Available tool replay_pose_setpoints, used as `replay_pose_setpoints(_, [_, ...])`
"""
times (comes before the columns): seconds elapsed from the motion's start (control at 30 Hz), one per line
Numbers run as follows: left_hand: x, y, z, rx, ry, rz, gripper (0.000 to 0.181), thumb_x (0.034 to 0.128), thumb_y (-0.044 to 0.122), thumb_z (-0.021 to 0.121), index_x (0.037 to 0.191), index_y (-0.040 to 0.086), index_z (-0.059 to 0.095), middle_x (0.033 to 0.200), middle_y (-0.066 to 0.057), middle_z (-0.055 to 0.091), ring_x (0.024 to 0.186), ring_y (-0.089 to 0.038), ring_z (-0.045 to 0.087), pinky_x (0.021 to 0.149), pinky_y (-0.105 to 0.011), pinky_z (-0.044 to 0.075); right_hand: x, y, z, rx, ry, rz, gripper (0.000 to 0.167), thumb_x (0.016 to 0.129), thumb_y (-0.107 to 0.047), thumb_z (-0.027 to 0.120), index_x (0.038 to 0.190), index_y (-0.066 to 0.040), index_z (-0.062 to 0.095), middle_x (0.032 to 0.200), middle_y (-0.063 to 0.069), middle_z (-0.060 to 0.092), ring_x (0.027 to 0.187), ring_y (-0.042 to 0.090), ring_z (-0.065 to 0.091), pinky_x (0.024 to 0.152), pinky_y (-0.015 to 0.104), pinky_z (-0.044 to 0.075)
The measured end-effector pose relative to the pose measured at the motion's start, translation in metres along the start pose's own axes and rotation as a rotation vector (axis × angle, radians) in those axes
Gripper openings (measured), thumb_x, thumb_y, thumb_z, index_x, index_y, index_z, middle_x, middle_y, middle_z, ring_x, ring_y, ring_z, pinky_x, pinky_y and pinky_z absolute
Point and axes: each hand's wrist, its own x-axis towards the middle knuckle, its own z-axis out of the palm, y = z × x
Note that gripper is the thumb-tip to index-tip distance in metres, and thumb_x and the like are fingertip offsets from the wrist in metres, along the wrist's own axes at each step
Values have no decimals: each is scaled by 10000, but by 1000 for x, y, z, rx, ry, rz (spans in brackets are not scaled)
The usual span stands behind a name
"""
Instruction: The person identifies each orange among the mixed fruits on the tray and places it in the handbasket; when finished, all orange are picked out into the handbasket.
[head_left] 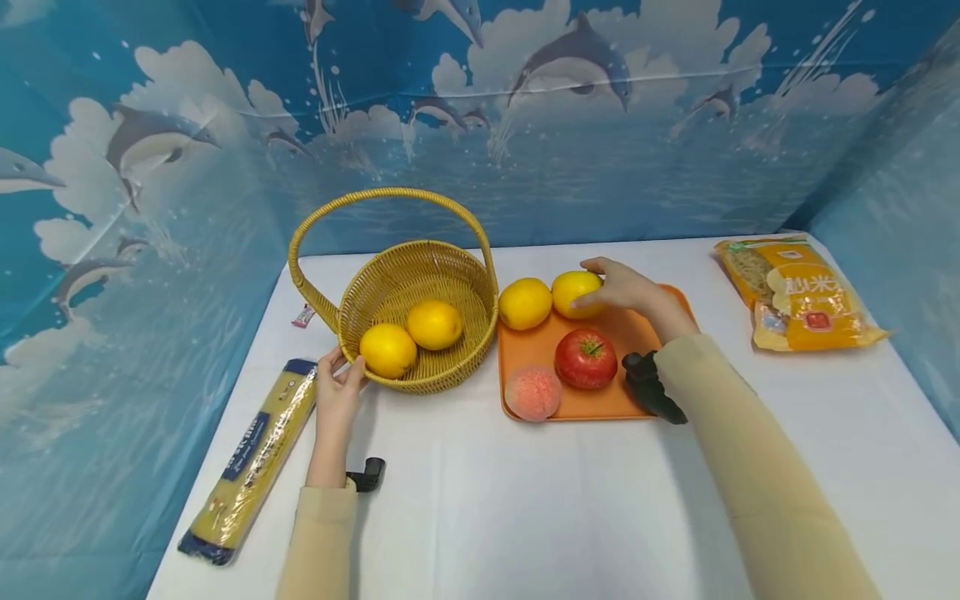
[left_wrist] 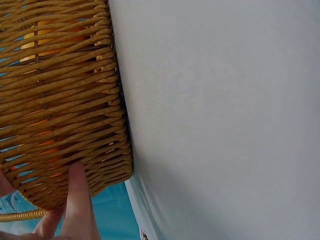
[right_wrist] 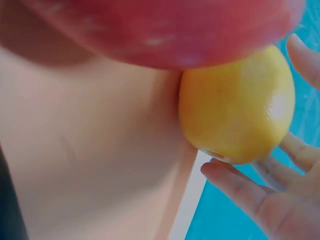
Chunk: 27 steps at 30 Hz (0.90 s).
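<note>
My left hand (head_left: 341, 387) grips the near left rim of a woven basket (head_left: 457, 375) with a tall handle; in the left wrist view, fingers (left_wrist: 79, 195) lie against its wicker wall. Inside the basket are two lemons (head_left: 387, 351) (head_left: 435, 325). My right hand (head_left: 626, 287) is spread around a lemon (head_left: 573, 293) on an orange tray (head_left: 600, 405). In the right wrist view, fingertips reach the underside of that lemon (right_wrist: 235, 110), while another digit stands apart from it. A second lemon (head_left: 525, 303), a red apple (head_left: 587, 358) and a peach (head_left: 533, 393) are also on the tray.
A long pack of noodles (head_left: 258, 454) lies left of the basket, near a small wrapped candy (head_left: 303, 316). An orange and yellow food bag (head_left: 806, 292) lies at the right. Behind the white table (head_left: 480, 500) hangs a dolphin-print curtain (head_left: 480, 183).
</note>
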Motion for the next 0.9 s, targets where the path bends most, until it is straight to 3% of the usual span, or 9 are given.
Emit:
replay_pose_setpoints(0.17, [1, -1, 1, -2, 2, -3, 588, 1032, 188, 496, 1527, 33, 219, 1515, -204, 318, 1241, -275, 501, 1047, -319, 526, 0, -3, 5, -10, -7, 37, 881, 887, -312, 710, 1540, -5, 205, 1556, 282, 236, 1350, 444, 293, 1185, 639, 265])
replay_pose_setpoints(0.53, [-1, 0, 0, 19, 15, 2, 584, 1033, 198, 495, 1525, 40, 222, 1524, -201, 311, 1248, -284, 502, 1070, -360, 514, 2, -2, 10, -57, 104, 62, 845, 829, -316, 780, 1467, 0, 325, 1454, 266, 389, 1238, 422, 404, 1124, 599, 376])
replay_pose_setpoints(0.9, [1, -2, -1, 28, 20, 4, 572, 1030, 185, 497, 1519, 41, 236, 1513, -195, 333, 1205, -242, 516, 1046, -333, 531, -24, -6, -4, 49, 169, 60, 909, 815, -397, 785, 1506, -58, 302, 1534, 254, 302, 1291, 432, 362, 1115, 641, 364])
